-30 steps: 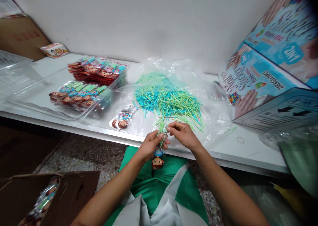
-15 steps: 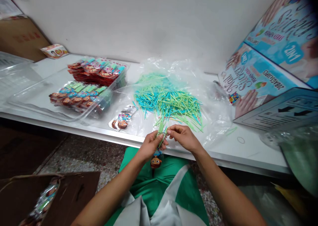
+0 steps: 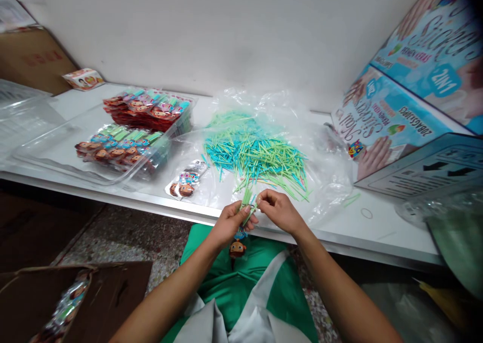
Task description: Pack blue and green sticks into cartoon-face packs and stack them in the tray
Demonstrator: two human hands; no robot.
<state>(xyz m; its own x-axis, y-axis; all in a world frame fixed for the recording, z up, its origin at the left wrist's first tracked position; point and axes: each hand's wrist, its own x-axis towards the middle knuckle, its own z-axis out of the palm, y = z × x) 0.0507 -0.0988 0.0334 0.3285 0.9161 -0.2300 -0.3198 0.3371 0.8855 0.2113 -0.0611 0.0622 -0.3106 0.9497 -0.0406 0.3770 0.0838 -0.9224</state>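
Observation:
My left hand (image 3: 233, 223) is closed around a bundle of green sticks (image 3: 246, 198) and a printed packet (image 3: 237, 248), whose brown cartoon head hangs below the fingers at the table edge. Close on the right, my right hand (image 3: 278, 210) pinches at the side of the bundle; what lies between its fingertips is too small to make out. A thin dark loop, perhaps a rubber band, shows across the sticks. Behind both hands spreads a heap of green and blue sticks (image 3: 256, 154) on clear plastic film (image 3: 324, 167). Left of them lie loose flat packets (image 3: 184, 182).
A clear plastic tray (image 3: 41, 152) at left holds stacks of filled packets (image 3: 123, 144). Blue printed cartons (image 3: 400, 116) stand at right, near a loose ring (image 3: 366, 213). A brown box (image 3: 113, 292) sits below the table at lower left.
My right hand has shifted slightly right, its fingertips a little farther from the bundle. The left hand still holds the sticks and packet, now tilted slightly to the right.

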